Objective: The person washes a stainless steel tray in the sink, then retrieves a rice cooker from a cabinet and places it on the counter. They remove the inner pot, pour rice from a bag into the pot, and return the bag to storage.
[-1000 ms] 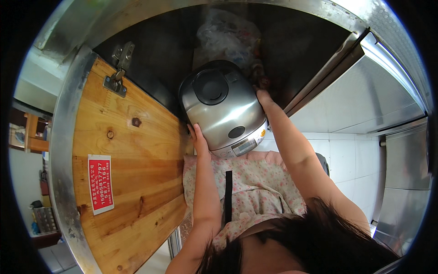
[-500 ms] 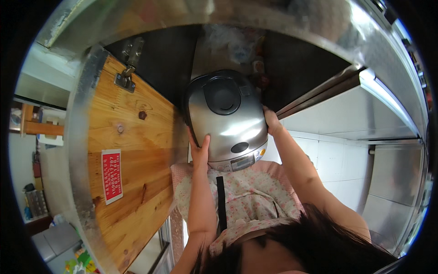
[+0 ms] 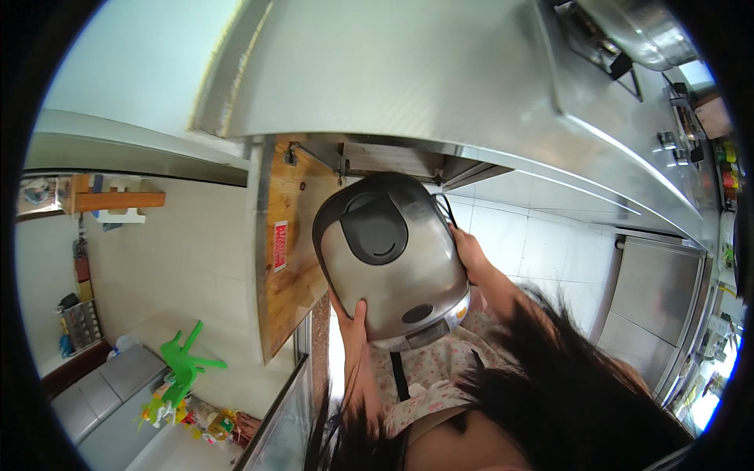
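Both of my hands carry a silver and black rice cooker (image 3: 393, 286) in front of my body, just outside the open cabinet. Its lid faces up, with a black steam-vent cover at the top and a small control panel (image 3: 430, 336) on the edge toward me. My left hand (image 3: 350, 320) grips the lower left side, thumb lying along the shell. My right hand (image 3: 471, 257) holds the right side; its fingertips are hidden behind the cooker. A dark cord loop shows beside that hand.
An open wooden cabinet door (image 3: 294, 235) with a red label stands close on the left. Above spans a metal countertop (image 3: 408, 78), with a stove and a pot (image 3: 644, 31) at far right. A green stool (image 3: 184, 365) stands at lower left; white tiles (image 3: 510, 235) lie right.
The rice cooker has come up and out of the cabinet, held in both hands. My view has risen with it, so the countertop and stove now show.
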A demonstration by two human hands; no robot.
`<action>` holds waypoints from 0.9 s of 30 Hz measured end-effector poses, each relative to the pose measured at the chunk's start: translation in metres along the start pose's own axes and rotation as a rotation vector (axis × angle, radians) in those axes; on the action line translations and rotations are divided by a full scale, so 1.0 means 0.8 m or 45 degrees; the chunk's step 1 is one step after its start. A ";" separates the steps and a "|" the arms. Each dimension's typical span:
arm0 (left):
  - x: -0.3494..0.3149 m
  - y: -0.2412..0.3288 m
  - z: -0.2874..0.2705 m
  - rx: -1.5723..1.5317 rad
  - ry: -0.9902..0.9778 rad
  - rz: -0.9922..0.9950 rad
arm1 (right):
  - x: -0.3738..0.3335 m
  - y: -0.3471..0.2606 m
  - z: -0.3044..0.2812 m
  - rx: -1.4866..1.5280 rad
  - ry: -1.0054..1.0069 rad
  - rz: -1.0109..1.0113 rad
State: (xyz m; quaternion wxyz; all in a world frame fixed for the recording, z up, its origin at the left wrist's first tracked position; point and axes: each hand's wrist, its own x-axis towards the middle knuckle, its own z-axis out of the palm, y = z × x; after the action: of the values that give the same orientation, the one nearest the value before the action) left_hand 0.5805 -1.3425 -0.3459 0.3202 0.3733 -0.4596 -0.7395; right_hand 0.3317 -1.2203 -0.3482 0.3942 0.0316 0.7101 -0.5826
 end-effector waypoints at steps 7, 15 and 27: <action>-0.168 0.220 0.018 0.169 0.004 -0.085 | -0.216 -0.065 -0.008 -0.122 0.064 -0.057; -0.301 0.433 0.021 0.316 0.079 0.357 | -0.451 -0.234 0.001 0.323 -0.143 -0.380; -0.222 0.583 0.139 0.092 -0.108 0.805 | -0.510 -0.444 -0.057 0.454 -0.147 -1.139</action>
State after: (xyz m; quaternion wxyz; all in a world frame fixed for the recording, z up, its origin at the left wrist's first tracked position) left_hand 0.6384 -1.3221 0.1613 0.5012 0.1920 -0.5916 -0.6016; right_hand 0.4093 -1.1257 0.1804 0.1321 -0.2422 0.5201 -0.8084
